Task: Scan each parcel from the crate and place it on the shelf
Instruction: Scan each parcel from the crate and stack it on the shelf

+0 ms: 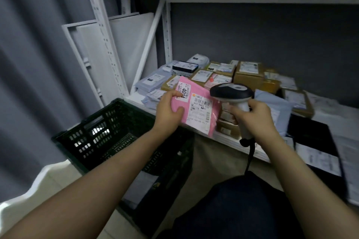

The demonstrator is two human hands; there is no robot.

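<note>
A flat pink parcel with white barcode labels is held tilted at frame centre, the grey-black scanner just right of it, the dark slatted crate lower left, the parcel-covered white shelf behind.

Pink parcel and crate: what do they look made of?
Pink parcel: thin, soft plastic film, probably a poly mailer; its right edge looks glossy and slightly translucent. Its labels look like matte white paper. Crate: rigid moulded plastic, dark green with a dull finish, judging by the slotted lattice walls.
</note>
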